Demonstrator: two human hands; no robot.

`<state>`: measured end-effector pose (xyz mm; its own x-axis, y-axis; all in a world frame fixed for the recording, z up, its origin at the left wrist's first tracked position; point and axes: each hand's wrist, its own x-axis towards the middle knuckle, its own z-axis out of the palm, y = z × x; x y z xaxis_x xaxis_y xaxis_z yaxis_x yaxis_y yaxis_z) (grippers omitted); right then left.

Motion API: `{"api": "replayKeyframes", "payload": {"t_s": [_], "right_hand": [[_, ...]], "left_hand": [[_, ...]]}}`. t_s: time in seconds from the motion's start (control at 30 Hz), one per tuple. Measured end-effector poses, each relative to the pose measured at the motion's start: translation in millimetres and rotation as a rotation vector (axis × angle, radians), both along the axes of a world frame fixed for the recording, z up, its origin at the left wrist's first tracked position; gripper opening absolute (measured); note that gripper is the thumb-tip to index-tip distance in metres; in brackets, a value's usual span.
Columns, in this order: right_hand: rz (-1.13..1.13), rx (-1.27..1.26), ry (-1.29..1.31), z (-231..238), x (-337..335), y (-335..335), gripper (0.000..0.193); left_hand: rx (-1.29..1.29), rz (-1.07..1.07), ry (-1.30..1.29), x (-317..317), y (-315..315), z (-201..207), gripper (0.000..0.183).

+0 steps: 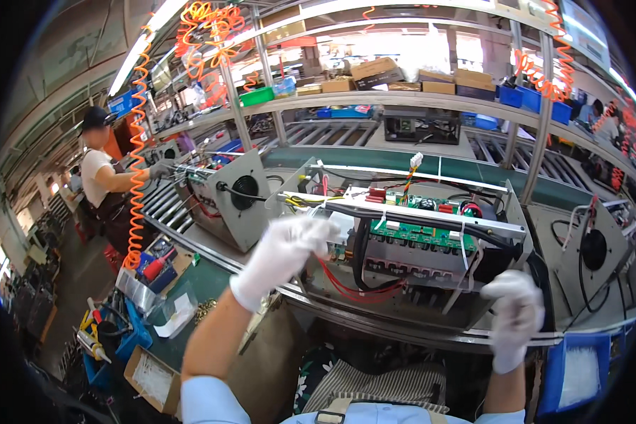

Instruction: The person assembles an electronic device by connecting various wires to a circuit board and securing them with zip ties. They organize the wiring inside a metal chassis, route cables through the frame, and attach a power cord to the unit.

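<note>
An electronics chassis (431,272) stands in front of me, its green circuit board (424,237) showing under a silver metal bar (431,219) with black cable along it. Near the bar's left end is my left hand (286,247), white-gloved, fingers drawn together; whatever they pinch is hidden. My right hand (517,311), also gloved, curls at the chassis's front right corner, and I cannot make out anything in it. White cable ties (463,247) hang from the bar. Red wires (357,293) loop at the lower left, and a white connector (416,161) sticks up behind.
Similar units with round fans stand left (244,195) and right (592,249) on the line. A co-worker (102,173) handles the left one. Nearby are an orange coiled hose (136,184), a box of white ties (152,378) and a blue bin (578,371).
</note>
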<state>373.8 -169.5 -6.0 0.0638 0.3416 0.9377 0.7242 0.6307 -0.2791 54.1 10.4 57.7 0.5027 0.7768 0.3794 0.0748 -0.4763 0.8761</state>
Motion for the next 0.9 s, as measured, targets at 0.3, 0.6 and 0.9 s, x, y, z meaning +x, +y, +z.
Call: {"api": "replayKeyframes", "payload": {"t_s": [0.3, 0.6, 0.9], "right_hand": [[0.102, -0.515, 0.644, -18.7, -63.0, 60.8, 0.006], [0.248, -0.750, 0.517, 16.5, -93.0, 112.3, 0.014], [0.230, -0.689, 0.516, 7.4, -98.8, 119.7, 0.015]], "left_hand": [[-0.627, -0.205, -0.256, 18.2, 42.7, -43.2, 0.030], [-0.898, -0.293, -0.501, 26.5, 58.9, -47.0, 0.028], [-0.889, -0.264, -0.458, 23.7, 58.3, -47.4, 0.023]]}}
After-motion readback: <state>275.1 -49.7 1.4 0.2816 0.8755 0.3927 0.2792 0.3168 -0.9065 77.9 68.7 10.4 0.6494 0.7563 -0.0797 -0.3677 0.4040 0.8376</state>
